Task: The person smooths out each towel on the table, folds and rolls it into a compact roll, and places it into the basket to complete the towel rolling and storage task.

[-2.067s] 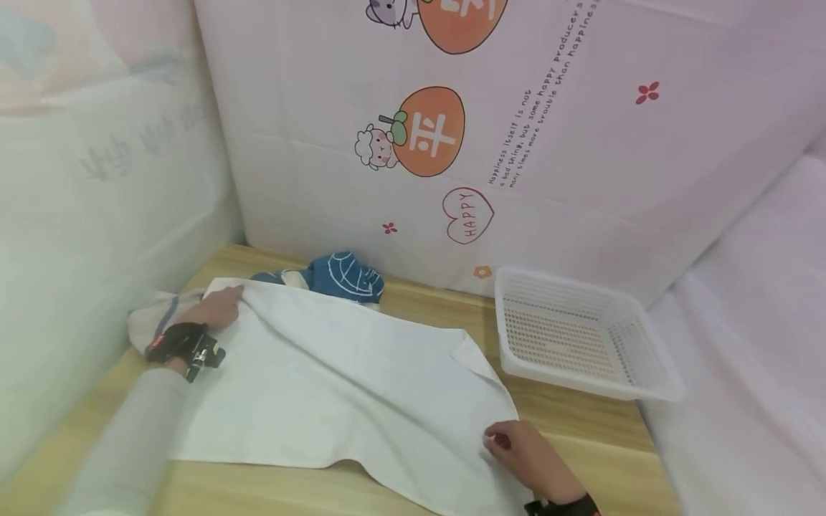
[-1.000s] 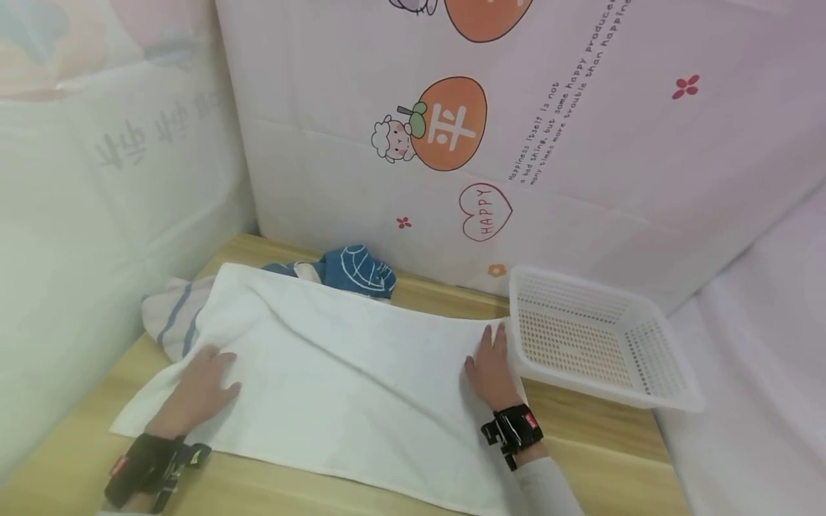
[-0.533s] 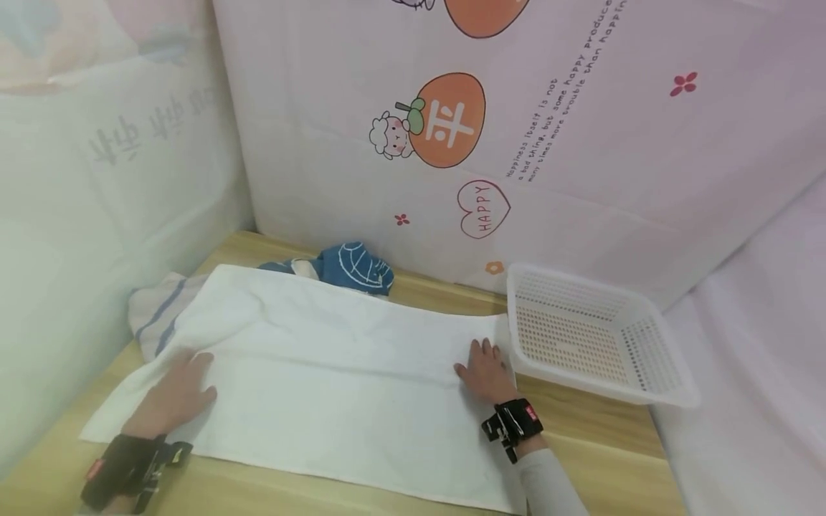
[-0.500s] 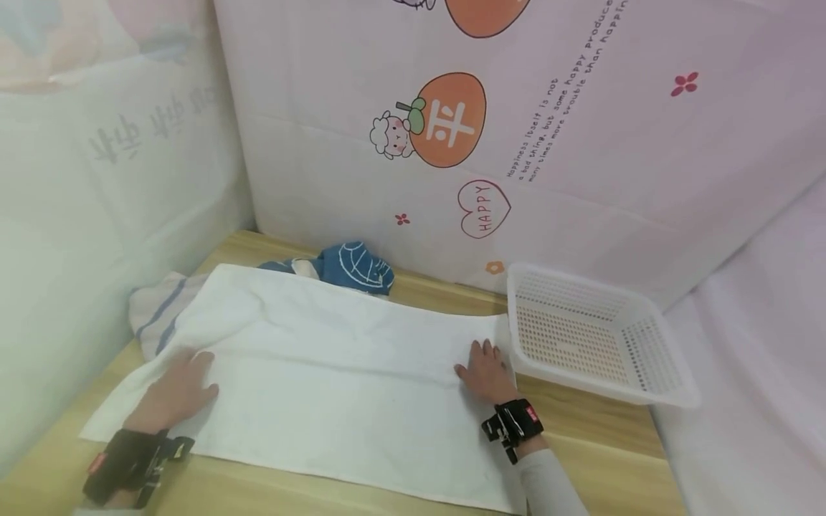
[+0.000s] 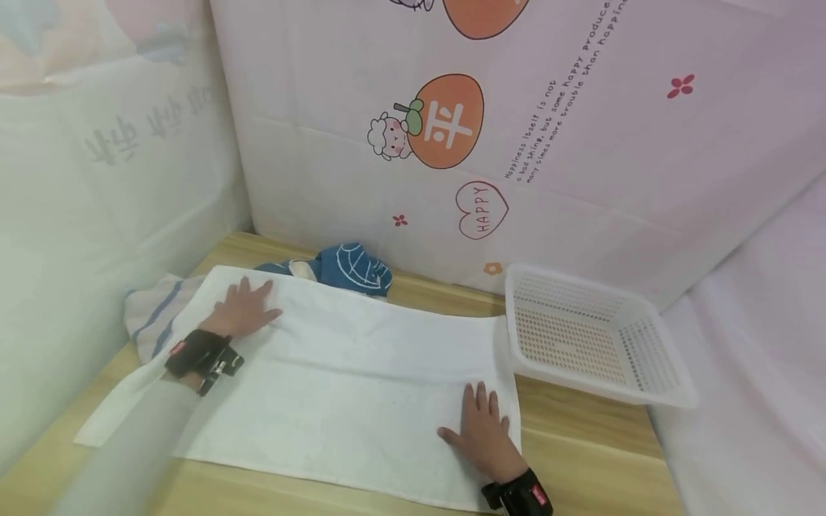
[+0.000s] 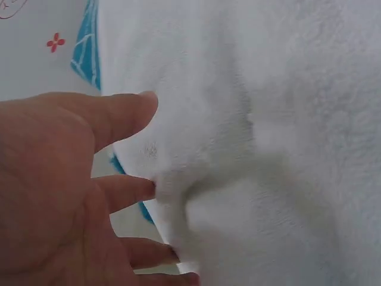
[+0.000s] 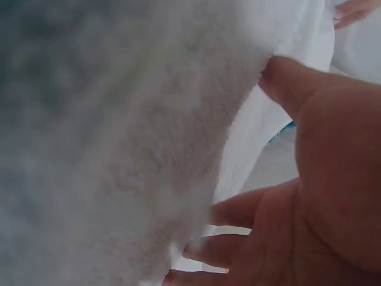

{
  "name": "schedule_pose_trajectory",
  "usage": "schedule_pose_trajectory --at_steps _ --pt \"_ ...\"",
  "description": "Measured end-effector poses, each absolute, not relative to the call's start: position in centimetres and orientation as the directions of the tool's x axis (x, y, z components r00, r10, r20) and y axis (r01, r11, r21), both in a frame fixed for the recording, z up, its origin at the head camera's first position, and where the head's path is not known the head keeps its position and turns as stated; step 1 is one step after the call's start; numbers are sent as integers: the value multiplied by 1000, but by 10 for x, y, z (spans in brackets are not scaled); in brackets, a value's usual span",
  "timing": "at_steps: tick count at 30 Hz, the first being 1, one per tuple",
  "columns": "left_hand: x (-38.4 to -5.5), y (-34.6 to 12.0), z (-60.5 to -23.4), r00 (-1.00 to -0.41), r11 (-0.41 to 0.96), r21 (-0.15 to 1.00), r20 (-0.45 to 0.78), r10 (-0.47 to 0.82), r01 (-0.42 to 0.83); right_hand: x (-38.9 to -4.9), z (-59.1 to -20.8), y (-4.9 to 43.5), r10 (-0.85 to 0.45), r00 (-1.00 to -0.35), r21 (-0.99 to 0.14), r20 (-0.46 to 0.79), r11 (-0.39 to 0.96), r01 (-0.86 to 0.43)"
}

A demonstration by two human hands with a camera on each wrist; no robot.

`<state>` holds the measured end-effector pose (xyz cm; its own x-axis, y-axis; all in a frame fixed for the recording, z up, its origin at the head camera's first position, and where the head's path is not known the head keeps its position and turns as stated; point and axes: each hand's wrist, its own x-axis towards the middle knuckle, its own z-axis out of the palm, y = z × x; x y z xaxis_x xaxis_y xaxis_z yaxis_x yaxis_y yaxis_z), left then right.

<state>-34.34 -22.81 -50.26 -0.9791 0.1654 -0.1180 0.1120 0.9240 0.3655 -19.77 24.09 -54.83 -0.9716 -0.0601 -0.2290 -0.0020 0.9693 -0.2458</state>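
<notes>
- Towel [image 5: 361, 408], white, lies spread on the table [image 5: 594, 430] under both hands; its far edge runs just past the left hand's fingertips, its right edge just beside the right hand.
- Left hand [image 5: 241, 309]: fingers spread wide, resting on the towel's far left part.
- Right hand [image 5: 485, 436]: fingers also spread, fingertips on the towel.
- Wood shows to the right of the right hand, as far as the table's edge, and in a strip nearer the person than both hands.
- Basket [image 5: 568, 347], white, rectangular, with perforated walls, stands beyond and right of the right hand.
- Fuzzy pile shows up close; a shallow crease runs between the hands.
- Blue cloth [image 5: 355, 269], crumpled, lies beyond the left hand; a striped cloth [image 5: 155, 312] to its left, partly covered.
</notes>
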Motion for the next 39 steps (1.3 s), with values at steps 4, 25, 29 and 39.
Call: schedule_pose_trajectory --at_steps 4,25,29,39 --pt "-358 -225 -511 -965 928 364 -204 163 80 -190 -550 246 -70 -972 -244 -224 970 -13" --pt "-397 -268 -521 -954 885 357 129 271 300 -317 -553 272 -126 -989 -368 73 918 -145" --pt "-404 -276 -523 -942 894 306 178 283 327 -338 -573 284 -36 -998 -313 -45 949 -20" --pt "-424 -302 -541 -947 932 189 153 282 308 -363 -567 288 -101 -987 -382 124 913 -142"
